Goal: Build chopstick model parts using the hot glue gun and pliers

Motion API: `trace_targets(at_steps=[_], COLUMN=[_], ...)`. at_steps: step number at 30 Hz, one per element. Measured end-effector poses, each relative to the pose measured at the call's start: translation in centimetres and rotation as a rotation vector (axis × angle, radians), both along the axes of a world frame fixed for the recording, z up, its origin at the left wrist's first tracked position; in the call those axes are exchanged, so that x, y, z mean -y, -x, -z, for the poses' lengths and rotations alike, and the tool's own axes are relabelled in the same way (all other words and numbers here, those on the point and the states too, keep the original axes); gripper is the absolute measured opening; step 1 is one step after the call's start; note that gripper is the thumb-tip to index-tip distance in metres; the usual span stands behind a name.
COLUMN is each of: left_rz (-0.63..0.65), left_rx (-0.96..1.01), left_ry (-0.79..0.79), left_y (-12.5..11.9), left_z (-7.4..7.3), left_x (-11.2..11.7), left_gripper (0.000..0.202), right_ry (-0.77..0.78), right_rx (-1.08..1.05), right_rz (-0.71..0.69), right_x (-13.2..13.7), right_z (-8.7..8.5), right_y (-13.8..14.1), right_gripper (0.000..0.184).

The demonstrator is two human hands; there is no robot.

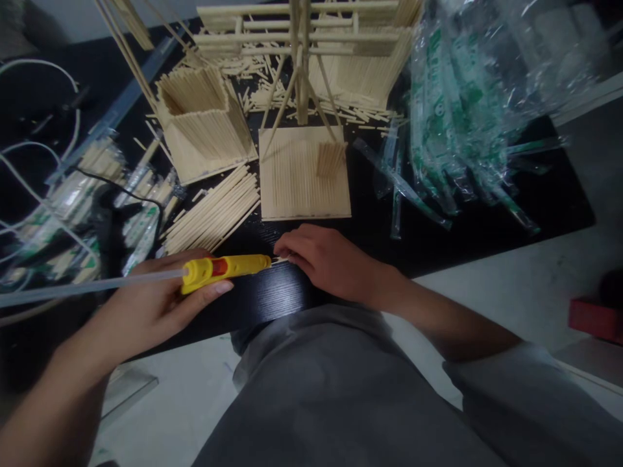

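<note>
My left hand (165,295) is wrapped round a yellow hot glue gun (228,269), with a clear glue stick (97,285) running out of its back end. The gun's nozzle points right, close to the fingertips of my right hand (316,256). Those fingers are pinched on a short, thin wooden stick (280,260) low over the black table; most of it is hidden by the fingers. Just beyond them lies a square panel of wooden sticks (304,178), with a small block of short sticks (329,160) on it.
A hollow stick box (214,133) and loose chopsticks (214,214) lie left of the panel. Behind stands a stick frame (302,65). Green-printed plastic wrappers (452,117) pile up at right. Wrapped chopsticks (82,194) and white cables (43,201) crowd the left.
</note>
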State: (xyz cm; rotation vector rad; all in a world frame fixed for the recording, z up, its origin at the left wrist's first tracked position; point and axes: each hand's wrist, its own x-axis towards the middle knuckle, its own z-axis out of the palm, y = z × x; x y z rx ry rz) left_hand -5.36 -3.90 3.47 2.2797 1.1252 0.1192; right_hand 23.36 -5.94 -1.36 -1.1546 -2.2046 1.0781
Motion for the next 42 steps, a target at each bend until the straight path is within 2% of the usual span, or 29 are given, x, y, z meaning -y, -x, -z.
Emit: trace_targets(at_steps=[11, 17, 29, 42], left_rz=[0.075, 0.089, 0.16, 0.15], left_rx=[0.007, -0.005, 0.042, 0.026], left_ry=[-0.061, -0.076, -0.136, -0.162], left_y=[0.39, 0.01, 0.18, -0.54], left_z=[0.07, 0.05, 0.39, 0.2], left_x=[-0.06, -0.15, -0.23, -0.21], left_gripper=[0.032, 0.041, 0.029, 0.033], right_ry=[-0.003, -0.016, 0.005, 0.009], right_rx=[0.013, 0.025, 0.026, 0.037], right_rz=[-0.009, -0.014, -0.016, -0.014], right_x=[-0.07, -0.1, -0.23, -0.31], right_z=[-0.11, 0.01, -0.31, -0.26], right_y=[-0.02, -0.01, -0.11, -0.01], right_gripper=[0.03, 0.029, 0.026, 0.028])
